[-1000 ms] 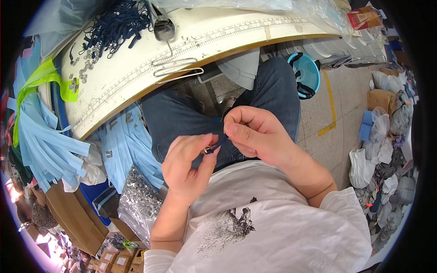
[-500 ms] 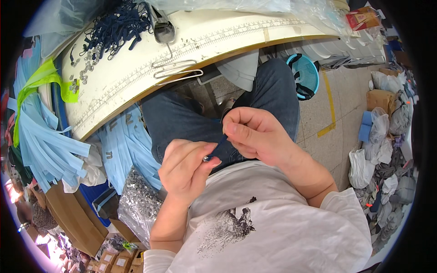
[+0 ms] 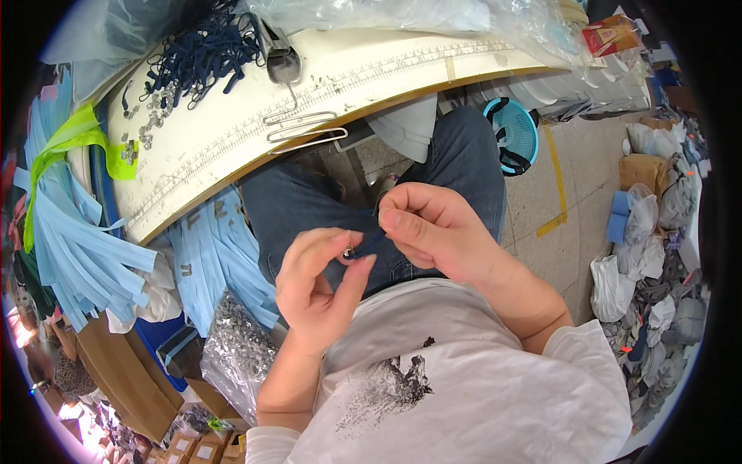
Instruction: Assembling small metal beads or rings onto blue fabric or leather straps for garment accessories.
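My right hand is closed in a pinch on a short navy cord strap, above my lap. From its fingertips the strap runs left, with a small shiny metal clip at the far end. Around that clip, the thumb and forefinger of my left hand stand apart; whether a fingertip touches it I cannot tell. On the white table lies a heap of similar navy straps, with loose metal clips beside it.
A metal scoop and a bent wire rack lie at the table edge. Light blue strips hang at the left, near a clear bag of metal pieces. A turquoise basket stands on the floor; piled bags line the right.
My left thumb and forefinger have spread apart around the metal clip. My right hand keeps its pinch on the strap. The view has shifted slightly.
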### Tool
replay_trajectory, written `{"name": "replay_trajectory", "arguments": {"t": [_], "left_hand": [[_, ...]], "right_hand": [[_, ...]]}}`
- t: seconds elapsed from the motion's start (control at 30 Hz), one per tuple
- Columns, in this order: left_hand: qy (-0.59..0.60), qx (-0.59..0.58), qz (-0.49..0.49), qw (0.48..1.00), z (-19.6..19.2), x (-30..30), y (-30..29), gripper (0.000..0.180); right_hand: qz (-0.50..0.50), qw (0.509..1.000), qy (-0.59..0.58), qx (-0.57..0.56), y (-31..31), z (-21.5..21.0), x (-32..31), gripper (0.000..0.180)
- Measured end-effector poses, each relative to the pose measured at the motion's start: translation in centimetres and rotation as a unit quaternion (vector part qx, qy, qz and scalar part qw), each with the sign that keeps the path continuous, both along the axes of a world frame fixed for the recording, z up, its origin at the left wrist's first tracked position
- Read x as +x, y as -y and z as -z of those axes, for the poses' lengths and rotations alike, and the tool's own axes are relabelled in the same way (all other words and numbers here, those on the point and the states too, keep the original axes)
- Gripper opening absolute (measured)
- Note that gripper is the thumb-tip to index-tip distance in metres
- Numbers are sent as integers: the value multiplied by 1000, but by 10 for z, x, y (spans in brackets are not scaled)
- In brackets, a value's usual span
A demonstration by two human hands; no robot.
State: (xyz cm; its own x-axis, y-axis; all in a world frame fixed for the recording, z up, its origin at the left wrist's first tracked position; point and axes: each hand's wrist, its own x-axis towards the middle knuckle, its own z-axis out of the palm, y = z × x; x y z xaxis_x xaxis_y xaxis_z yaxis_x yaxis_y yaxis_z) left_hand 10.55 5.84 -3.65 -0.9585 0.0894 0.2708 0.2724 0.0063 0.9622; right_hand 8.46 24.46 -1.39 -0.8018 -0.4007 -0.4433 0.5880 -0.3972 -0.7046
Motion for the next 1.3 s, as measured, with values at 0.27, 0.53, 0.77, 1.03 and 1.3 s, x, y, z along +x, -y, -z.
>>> {"name": "replay_trajectory", "arguments": {"t": [0.27, 0.53, 0.77, 1.03, 1.3], "left_hand": [[-111, -126, -15, 986, -5, -8, 6, 32], [33, 165, 36, 985, 8, 3, 2, 29], [78, 272, 55, 957, 6, 1, -5, 29], [168, 217, 40, 961, 1, -5, 5, 49], [89, 80, -82, 989, -11, -28, 27, 20]], "right_hand": [[9, 1000, -6, 6, 1, 3, 2, 18], [8, 1000, 6, -26, 0, 3, 1, 18], [5, 1000, -1, -9, -3, -2, -6, 17], [175, 884, -337, 273, -20, -84, -94, 20], [215, 935, -282, 7, -37, -91, -136, 17]]}}
